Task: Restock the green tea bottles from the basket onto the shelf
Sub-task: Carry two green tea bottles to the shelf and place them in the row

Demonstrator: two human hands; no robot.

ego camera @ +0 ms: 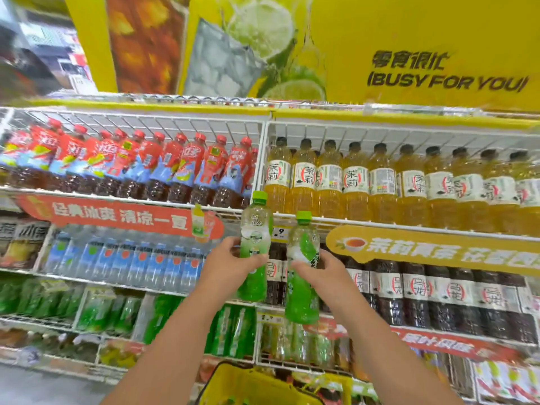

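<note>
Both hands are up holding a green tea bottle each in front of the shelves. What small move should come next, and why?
Probably lower both bottles toward the green bottle row on the lower-left shelf. The left hand holds one green tea bottle and the right hand another, both raised before the dark tea row, where they do not match. The exact open slot is too blurred to tell.

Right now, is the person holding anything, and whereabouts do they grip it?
Yes, two. The left hand holds one green tea bottle around its middle; the right hand holds another green tea bottle likewise.
</note>
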